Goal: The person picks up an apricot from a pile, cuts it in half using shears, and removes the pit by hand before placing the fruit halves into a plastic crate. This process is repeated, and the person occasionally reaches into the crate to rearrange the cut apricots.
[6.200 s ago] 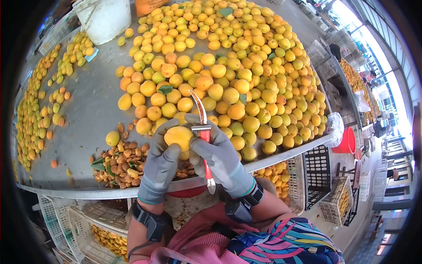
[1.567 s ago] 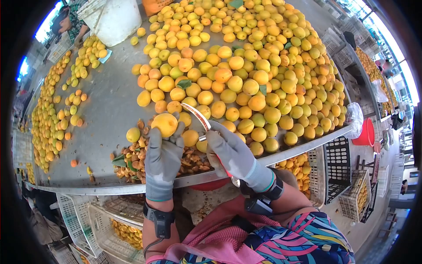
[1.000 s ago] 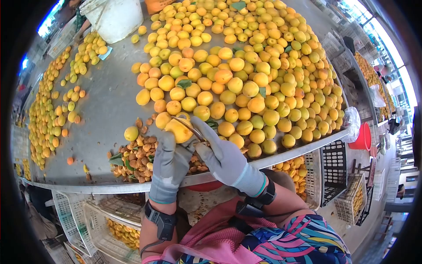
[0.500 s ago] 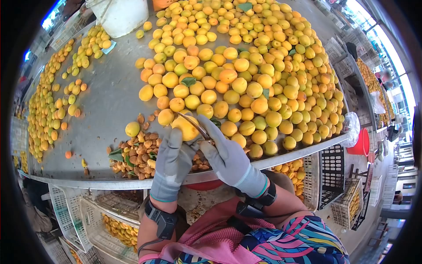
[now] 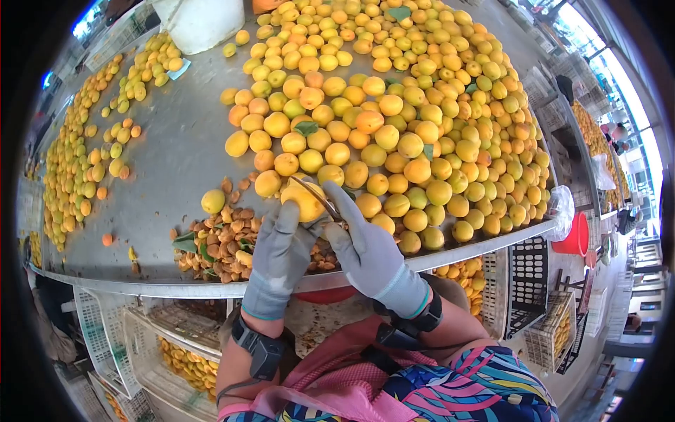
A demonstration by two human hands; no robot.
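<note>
My left hand (image 5: pixel 276 253), in a grey glove, is closed around a yellow apricot (image 5: pixel 302 202) at the table's near edge. My right hand (image 5: pixel 374 259), gloved the same way, grips a thin, curved, dark metal tool (image 5: pixel 318 196). The tool's far end lies against the upper side of the apricot. To the left of my hands is a heap of brown apricot pits (image 5: pixel 218 246) with a few green leaves. Whole apricots (image 5: pixel 394 151) cover the table just beyond my fingers.
The metal table (image 5: pixel 165 162) has a raised front rim. A white bucket (image 5: pixel 204 24) stands at its far side, and more apricots (image 5: pixel 70 176) lie along the left. Below are plastic crates (image 5: pixel 151 352) with halved fruit. A red bucket (image 5: pixel 573 235) is at right.
Both hands keep nearly the same pose, with the apricot and the tool together. The whole view has shifted slightly.
</note>
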